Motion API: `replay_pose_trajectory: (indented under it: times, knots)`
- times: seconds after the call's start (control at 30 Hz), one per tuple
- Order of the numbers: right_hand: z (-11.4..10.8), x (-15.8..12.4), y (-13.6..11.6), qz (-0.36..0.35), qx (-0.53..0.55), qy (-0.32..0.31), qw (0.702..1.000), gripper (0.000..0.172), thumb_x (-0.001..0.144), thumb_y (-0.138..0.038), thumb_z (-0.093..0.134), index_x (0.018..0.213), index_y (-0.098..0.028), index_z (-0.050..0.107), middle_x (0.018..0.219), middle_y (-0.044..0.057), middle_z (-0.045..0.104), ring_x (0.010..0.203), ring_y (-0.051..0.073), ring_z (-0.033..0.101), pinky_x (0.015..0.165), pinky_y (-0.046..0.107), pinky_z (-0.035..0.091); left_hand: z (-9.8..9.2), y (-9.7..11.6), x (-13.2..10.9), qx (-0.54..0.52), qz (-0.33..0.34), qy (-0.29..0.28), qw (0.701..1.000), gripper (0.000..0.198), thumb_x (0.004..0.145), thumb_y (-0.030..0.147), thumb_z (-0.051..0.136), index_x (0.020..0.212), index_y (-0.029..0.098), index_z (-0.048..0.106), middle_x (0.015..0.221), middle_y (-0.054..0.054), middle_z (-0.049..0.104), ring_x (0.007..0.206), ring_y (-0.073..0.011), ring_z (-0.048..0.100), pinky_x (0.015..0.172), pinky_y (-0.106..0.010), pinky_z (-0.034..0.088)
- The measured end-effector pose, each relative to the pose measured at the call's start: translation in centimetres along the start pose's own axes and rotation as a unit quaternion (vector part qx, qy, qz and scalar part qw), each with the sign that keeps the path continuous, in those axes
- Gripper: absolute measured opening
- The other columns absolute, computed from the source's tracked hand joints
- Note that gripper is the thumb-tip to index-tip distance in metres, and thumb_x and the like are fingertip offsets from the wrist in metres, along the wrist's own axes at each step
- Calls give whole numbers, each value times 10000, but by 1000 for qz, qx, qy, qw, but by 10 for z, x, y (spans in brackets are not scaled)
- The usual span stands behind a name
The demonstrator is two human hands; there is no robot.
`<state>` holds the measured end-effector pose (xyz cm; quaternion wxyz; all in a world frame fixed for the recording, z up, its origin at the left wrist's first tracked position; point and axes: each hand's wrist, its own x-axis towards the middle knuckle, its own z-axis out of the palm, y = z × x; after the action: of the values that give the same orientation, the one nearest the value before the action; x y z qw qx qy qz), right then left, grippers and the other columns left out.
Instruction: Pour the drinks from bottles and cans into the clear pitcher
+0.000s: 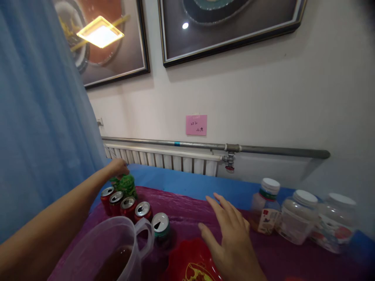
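Note:
My left hand (118, 168) reaches to the far left of the table and closes over the top of a green plastic bottle (127, 185). In front of that bottle stands a row of opened drink cans (129, 206), several red and one green and white can (161, 226). My right hand (231, 234) hovers open, fingers spread, above the purple cloth (187, 207) and a red dish (190, 261). A clear plastic pitcher (111, 249) holding brown liquid stands at the near left.
Three clear jars with white lids (299, 216) stand at the right on the blue table cover (181, 181). A radiator (164, 158) and a grey pipe (263, 149) run along the wall behind. A blue curtain (38, 117) hangs at the left.

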<state>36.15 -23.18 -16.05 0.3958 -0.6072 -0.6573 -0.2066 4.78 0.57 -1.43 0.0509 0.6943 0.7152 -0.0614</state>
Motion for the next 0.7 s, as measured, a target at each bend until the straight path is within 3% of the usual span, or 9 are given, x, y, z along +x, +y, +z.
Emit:
replay_pose_trajectory:
  times: [0.37, 0.6, 0.7]
  knots:
    - [3, -2, 5, -14, 5, -39, 999, 491, 950, -324, 539, 1434, -241, 539, 1446, 152, 591, 1229, 348, 628, 908, 521, 562, 7, -4, 29, -4, 13, -1, 1000, 369, 920, 477, 635, 1040, 128, 656, 968, -47, 677, 867, -175, 663, 814, -351, 598]
    - [2, -2, 5, -22, 8, -37, 999, 486, 951, -316, 533, 1429, -229, 534, 1441, 160, 592, 1231, 337, 630, 907, 508, 566, 8, -10, 35, -30, 0, 19, 999, 426, 936, 499, 596, 1166, 141, 622, 1018, -62, 672, 874, -178, 663, 806, -356, 603]
    - [1, -2, 3, -17, 8, -40, 999, 480, 950, -308, 528, 1426, -239, 538, 1446, 152, 590, 1238, 332, 626, 913, 503, 561, 8, -12, 35, -49, 0, 28, 998, 453, 935, 542, 575, 1127, 137, 637, 964, -56, 681, 831, -170, 669, 789, -353, 604]
